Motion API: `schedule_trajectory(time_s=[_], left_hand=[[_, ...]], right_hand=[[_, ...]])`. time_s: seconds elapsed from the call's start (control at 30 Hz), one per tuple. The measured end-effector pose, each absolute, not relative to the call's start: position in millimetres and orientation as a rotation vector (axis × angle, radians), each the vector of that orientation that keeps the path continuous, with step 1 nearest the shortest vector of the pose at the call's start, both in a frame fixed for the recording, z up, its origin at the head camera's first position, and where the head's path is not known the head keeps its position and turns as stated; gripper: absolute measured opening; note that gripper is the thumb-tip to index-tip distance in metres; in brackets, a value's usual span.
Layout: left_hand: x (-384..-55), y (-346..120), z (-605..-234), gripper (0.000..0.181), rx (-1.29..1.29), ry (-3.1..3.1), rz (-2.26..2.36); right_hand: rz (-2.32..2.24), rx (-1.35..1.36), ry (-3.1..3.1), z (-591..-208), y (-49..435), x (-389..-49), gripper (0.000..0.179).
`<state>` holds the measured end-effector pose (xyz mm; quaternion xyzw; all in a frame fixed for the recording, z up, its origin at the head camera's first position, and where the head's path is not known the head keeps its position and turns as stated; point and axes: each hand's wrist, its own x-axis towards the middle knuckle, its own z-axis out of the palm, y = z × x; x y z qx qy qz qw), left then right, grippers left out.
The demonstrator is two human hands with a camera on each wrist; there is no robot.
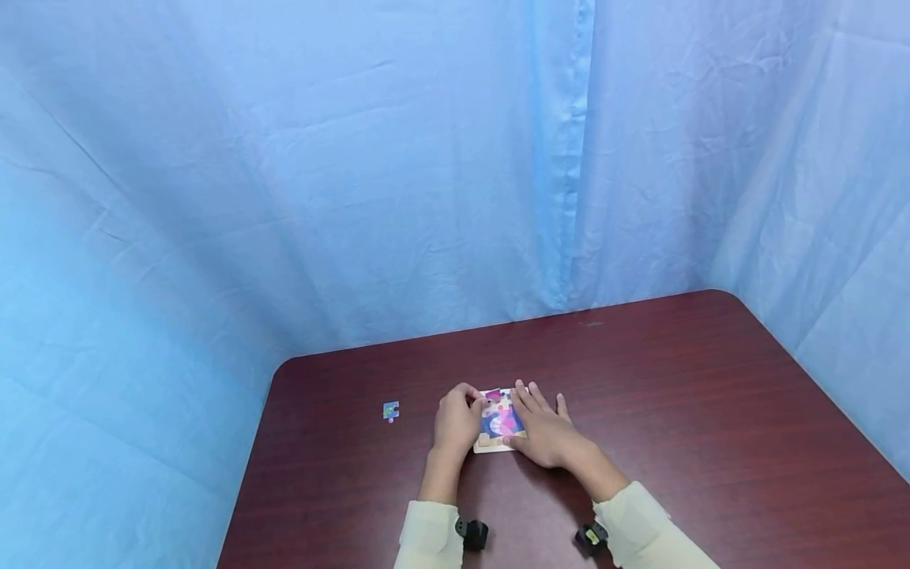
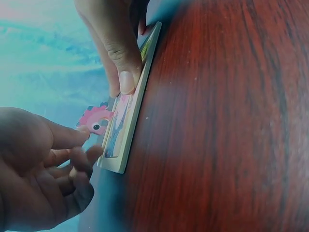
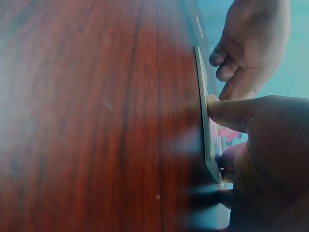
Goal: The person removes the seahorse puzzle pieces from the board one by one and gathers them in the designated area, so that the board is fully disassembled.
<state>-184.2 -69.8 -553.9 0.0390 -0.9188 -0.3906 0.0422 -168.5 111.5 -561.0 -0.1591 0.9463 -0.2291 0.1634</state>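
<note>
Blue curtains [image 1: 426,158] behind; left hand [image 1: 457,420] pinches a pink piece [image 2: 92,119], right hand [image 1: 545,431] (fingers apart) rests on the puzzle board [image 2: 131,128]

I see the puzzle board [image 1: 486,450] on the table [image 1: 682,395], between the person's two hands. The left hand [image 1: 457,419] is at its left side, with a puzzle piece [image 2: 94,119] between the fingertips, over the board's far left part. The right hand [image 1: 543,431] lies across the right side, thumb at the near edge. To my left (well apart from the board) a loose piece [image 1: 390,410] lies on the table. Curtains [image 1: 426,174] hang behind it and along both sides.
</note>
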Motion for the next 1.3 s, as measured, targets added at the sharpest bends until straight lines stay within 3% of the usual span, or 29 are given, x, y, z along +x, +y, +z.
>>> schedule_trajectory(time_s=[0.6, 1.3], left_hand=[[-186.3, -83.0, -552.3, 0.006, 0.254, -2.709, -1.319], [-190.3, -133.7, -549.4, 0.005, 0.452, -2.665, -1.276]], right_hand=[[-0.648, -0.437, 2.694, -560.9, 112.0, -169.4, 0.084], [-0.729, -0.469, 2.68, -567.9, 114.8, -170.8, 0.088]])
